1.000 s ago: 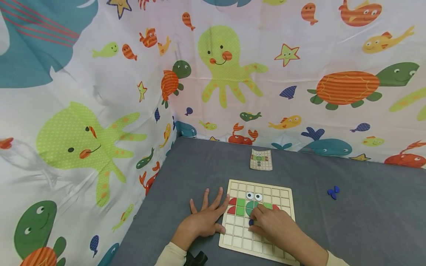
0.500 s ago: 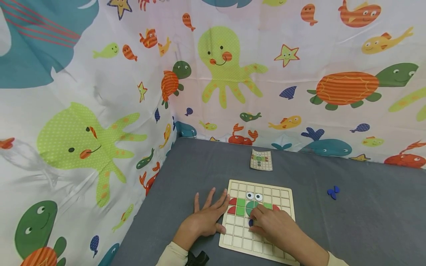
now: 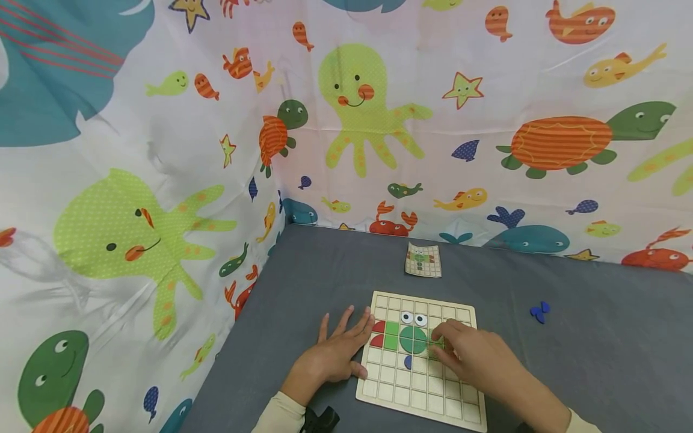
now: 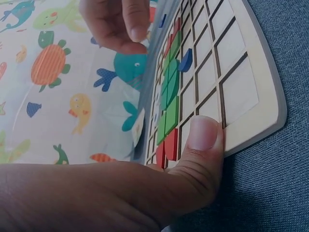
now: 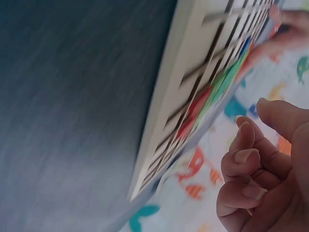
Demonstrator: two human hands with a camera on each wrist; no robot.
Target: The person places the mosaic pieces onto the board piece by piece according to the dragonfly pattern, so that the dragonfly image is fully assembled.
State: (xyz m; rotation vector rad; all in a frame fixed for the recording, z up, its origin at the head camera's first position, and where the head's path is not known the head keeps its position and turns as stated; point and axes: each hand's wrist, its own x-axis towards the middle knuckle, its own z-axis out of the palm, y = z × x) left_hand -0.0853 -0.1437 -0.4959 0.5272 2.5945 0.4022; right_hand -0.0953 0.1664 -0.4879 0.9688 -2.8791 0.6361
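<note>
A wooden grid board (image 3: 397, 397) lies on the grey tabletop. My left hand (image 3: 332, 356) rests at its left edge, fingers spread, and in the left wrist view the thumb (image 4: 200, 150) presses on the board's border. Above the board's right half hovers my right hand (image 3: 479, 355), bent fingers and thumb apart, nothing between them in the right wrist view. Set in the grid are two eye pieces (image 3: 414, 318), a dark green circle (image 3: 413, 340) of quarter pieces, light green squares (image 3: 391, 337) and red pieces (image 3: 377, 341). Below the circle sits one blue half-round piece (image 3: 408, 362).
Several loose blue pieces (image 3: 539, 313) lie on the tabletop right of the board. Behind the board is a small pattern card (image 3: 423, 260) with a similar figure. A sea-animal cloth (image 3: 400, 120) hangs at the back and left. A black object (image 3: 319, 419) shows by the left wrist.
My right hand has let go of the blue half-round piece and moved right, uncovering it and the green circle. The left hand stays at the board's edge.
</note>
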